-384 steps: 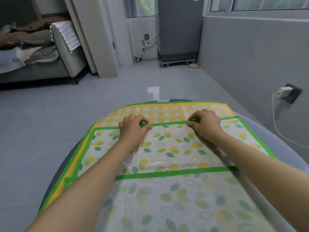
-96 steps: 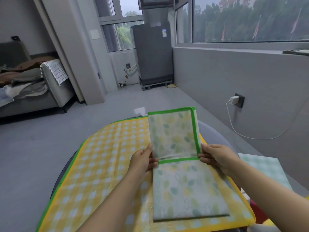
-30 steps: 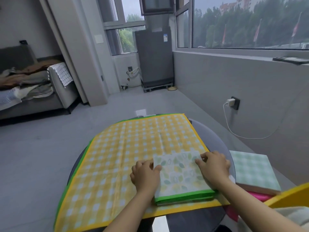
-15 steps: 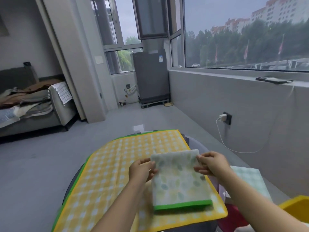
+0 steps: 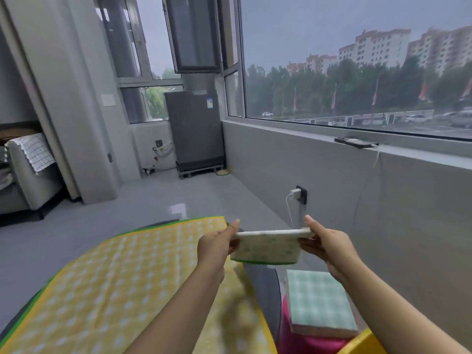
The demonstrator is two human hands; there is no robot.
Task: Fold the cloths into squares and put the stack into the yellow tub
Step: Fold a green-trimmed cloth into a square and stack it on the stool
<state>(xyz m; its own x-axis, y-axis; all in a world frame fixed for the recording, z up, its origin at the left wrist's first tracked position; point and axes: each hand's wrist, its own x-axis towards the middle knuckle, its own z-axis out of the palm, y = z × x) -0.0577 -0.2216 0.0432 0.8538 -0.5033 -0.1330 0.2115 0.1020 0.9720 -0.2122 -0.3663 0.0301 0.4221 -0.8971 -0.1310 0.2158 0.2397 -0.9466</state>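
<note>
I hold the folded leaf-print cloth (image 5: 267,247) in the air, roughly level, past the table's right edge. My left hand (image 5: 218,242) grips its left side and my right hand (image 5: 325,242) grips its right side. Below it to the right lies a folded green-check cloth (image 5: 318,301) on a pink stool (image 5: 306,341). A corner of the yellow tub (image 5: 362,344) shows at the bottom right. A yellow-check cloth (image 5: 115,284) lies spread over the table.
The dark round table (image 5: 263,282) edge shows beside the yellow-check cloth. A grey wall with a socket and charger (image 5: 297,194) runs along the right. A grey fridge (image 5: 194,129) stands at the back and a sofa (image 5: 25,172) at the left.
Both hands lifted the folded leaf-print cloth off the yellow-check cloth and carried it up and to the right, above the green-check cloth. The view tilted upward.
</note>
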